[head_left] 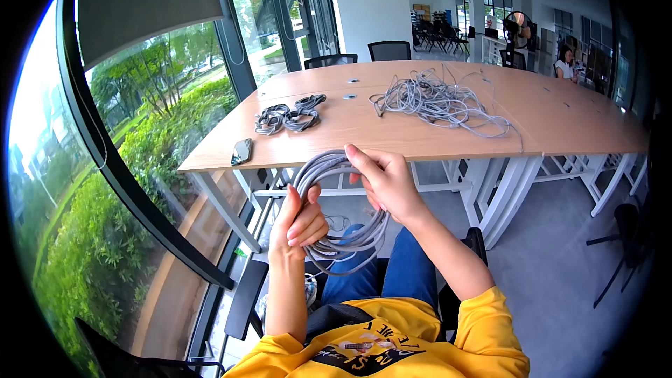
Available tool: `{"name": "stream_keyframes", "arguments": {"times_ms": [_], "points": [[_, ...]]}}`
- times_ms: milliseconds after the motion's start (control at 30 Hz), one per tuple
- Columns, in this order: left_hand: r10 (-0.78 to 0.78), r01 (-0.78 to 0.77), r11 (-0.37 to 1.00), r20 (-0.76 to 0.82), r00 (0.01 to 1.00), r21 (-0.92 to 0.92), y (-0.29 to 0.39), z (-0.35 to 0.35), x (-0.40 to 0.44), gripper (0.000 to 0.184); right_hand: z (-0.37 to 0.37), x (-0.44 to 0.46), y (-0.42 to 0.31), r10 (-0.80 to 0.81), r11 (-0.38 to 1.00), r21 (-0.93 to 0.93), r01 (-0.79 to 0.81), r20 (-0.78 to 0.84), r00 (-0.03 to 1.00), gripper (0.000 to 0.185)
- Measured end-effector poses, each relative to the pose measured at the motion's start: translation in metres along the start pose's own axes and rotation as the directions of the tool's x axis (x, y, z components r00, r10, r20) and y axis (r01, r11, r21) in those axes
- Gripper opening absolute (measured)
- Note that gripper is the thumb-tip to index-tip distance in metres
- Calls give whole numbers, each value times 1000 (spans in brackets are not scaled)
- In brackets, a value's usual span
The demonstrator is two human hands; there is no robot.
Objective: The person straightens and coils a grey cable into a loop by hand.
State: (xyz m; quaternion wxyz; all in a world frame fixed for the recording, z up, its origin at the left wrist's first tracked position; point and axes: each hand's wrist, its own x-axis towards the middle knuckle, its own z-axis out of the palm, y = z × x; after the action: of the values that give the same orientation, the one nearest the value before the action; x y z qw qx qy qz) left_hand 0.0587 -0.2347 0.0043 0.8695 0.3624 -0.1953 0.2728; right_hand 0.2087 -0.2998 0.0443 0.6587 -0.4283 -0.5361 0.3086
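A looped coil of grey cable (364, 239) hangs between my two hands above my lap, in front of the table edge. My left hand (302, 218) is closed round the coil's left side, fingers curled over the strands. At the upper right of the loop, my right hand (381, 180) pinches the cable between thumb and fingers. Several smaller tied cable bundles (287, 118) lie on the left part of the table. A loose tangle of grey cable (435, 101) spreads over the table's middle.
The wooden table (336, 141) stands just ahead, with a phone (241, 152) near its left front corner. Black chairs (389, 50) stand behind it. A window wall runs along the left. Farther right are a fan (519, 30) and a seated person (565, 64).
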Motion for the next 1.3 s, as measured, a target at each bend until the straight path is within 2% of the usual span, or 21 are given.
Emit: {"name": "stream_keyframes", "arguments": {"times_ms": [67, 167, 200, 267, 333, 367, 433, 467, 500, 567, 633, 700, 733, 900, 1000, 1033, 1100, 1167, 1200, 1267, 1300], "points": [[41, -40, 998, -23, 999, 45, 0, -2, -2, 33, 1, -3, 5, 15, 999, 31, -16, 10, 1000, 43], [19, -9, 994, -92, 996, 108, -2, -3, -6, 34, 1, -7, 11, 42, 997, 63, -44, 37, 998, 41], [18, -8, 994, -93, 995, 108, -3, -3, -6, 34, 1, -7, 14, -11, 999, 44, 10, 21, 1000, 40], [-54, 53, 998, 65, 996, 22, -7, -2, -5, 45, 0, -9, 14, -63, 998, 25, 63, 4, 998, 40], [-71, 74, 997, 198, 978, -12, -12, -1, -5, 61, -3, -9, 12, 87, 994, 64, -88, 20, 996, 43], [-69, 73, 997, 199, 978, -13, -13, 5, -5, 61, -2, -9, 13, 86, 994, 62, -87, 21, 996, 43], [-65, 60, 997, 130, 989, 43, -15, 21, -6, 64, 5, -12, 18, -46, 999, 24, 48, -86, 995, 43], [-42, 33, 998, 140, 989, 62, -16, 21, -6, 66, 7, -14, 20, -44, 999, 24, 46, -84, 995, 43], [-41, 32, 998, 138, 990, 61, -17, 23, -5, 66, 9, -15, 22, -58, 998, 18, 61, -118, 991, 43], [57, -61, 978, 30, 998, 197, -20, 25, -3, 65, 11, -19, 23, -75, 997, 8, 77, -152, 986, 43], [76, -72, 977, -10, 997, 200, -21, 24, 2, 63, 13, -23, 22, -6, 999, 41, 14, -184, 983, 43], [110, -86, 945, -61, 992, 315, -24, 23, 3, 61, 16, -24, 21, -13, 998, 56, 24, -190, 982, 42], [143, -97, 920, -95, 985, 379, -25, 24, 5, 59, 18, -24, 19, -66, 996, 40, 76, -210, 976, 42], [147, -131, 938, -26, 989, 320, -22, 3, 5, 57, 26, -27, 18, -197, 979, -93, 182, -192, 961, 44], [142, -135, 973, -21, 990, 189, -26, 5, 9, 56, 27, -27, 21, -147, 987, -98, 129, -214, 966, 41], [143, -137, 972, -21, 989, 189, -29, 10, 11, 56, 29, -25, 26, -144, 989, -60, 133, -240, 960, 42], [183, -155, 967, -130, 975, 201, -38, 27, 14, 56, 31, -25, 33, -135, 991, -20, 134, -266, 954, 43], [117, -97, 963, -66, 991, 252, -34, 27, 19, 56, 28, -25, 36, -41, 991, 106, 75, -294, 955, 45], [93, -73, 963, -67, 993, 261, -31, 27, 17, 56, 24, -23, 34, -11, 994, 101, 41, -280, 960, 46], [51, -38, 956, -36, 998, 290, -21, 24, 14, 55, 16, -18, 26, -120, 993, -31, 116, -248, 961, 45], [32, -26, 972, -19, 999, 232, -17, 19, 12, 54, 13, -15, 22, -178, 982, -108, 157, -225, 958, 45]]}}
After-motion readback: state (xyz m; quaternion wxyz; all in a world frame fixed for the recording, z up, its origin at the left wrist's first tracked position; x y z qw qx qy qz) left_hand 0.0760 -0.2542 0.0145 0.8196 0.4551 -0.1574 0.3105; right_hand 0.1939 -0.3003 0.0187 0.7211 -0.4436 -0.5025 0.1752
